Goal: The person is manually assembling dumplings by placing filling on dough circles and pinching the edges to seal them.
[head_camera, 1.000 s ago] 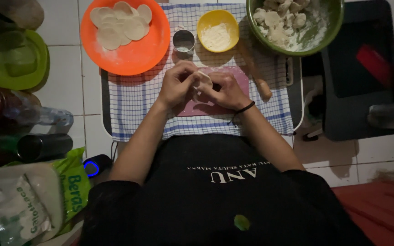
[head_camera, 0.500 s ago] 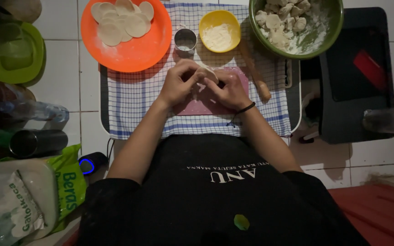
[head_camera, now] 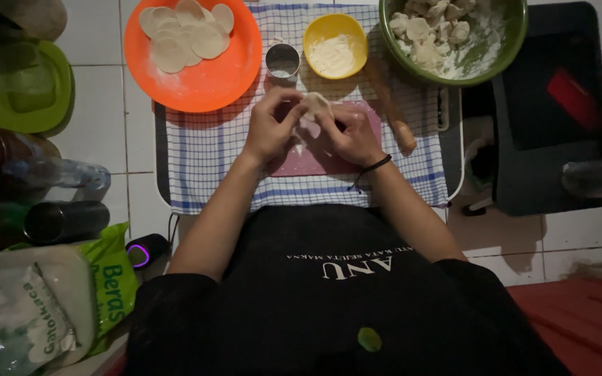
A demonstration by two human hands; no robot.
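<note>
- Both hands closed around one small piece of pale dough (head_camera: 313, 106): left hand (head_camera: 271, 127) pinching its left edge, right hand (head_camera: 348, 136) gripping the right edge, fingers curled in, nothing else held.
- Dough held just above the pink board (head_camera: 315, 159), near the middle of the blue-checked cloth (head_camera: 203, 157), between the two hands and in front of the small metal cup (head_camera: 282, 60).
- Judged as a folding or sealing step: best done with light, even pinches along the rim, thumbs pressing against forefingers, working round the edge without stretching the middle thin.
- Worth keeping the fingertips dry and floured so the dough does not stick; yellow bowl of flour (head_camera: 335, 46) within easy reach just beyond the hands.
- Worth keeping the piece low over the board, so a slip lands on a clean surface.
- Look of the dough: off-white, matt, soft, a rounded lump partly hidden by the fingers; seam or filling not visible, so cannot tell whether anything is inside.
- Around it: orange plate (head_camera: 196, 59) with flat round dough discs (head_camera: 184, 31) to the far left, green bowl (head_camera: 454, 38) of floured shaped pieces to the far right, wooden rolling pin (head_camera: 391, 104) lying slantwise just beside the right hand.
- All set on a tiled floor (head_camera: 92, 83), with bottles and bags at the left edge.
</note>
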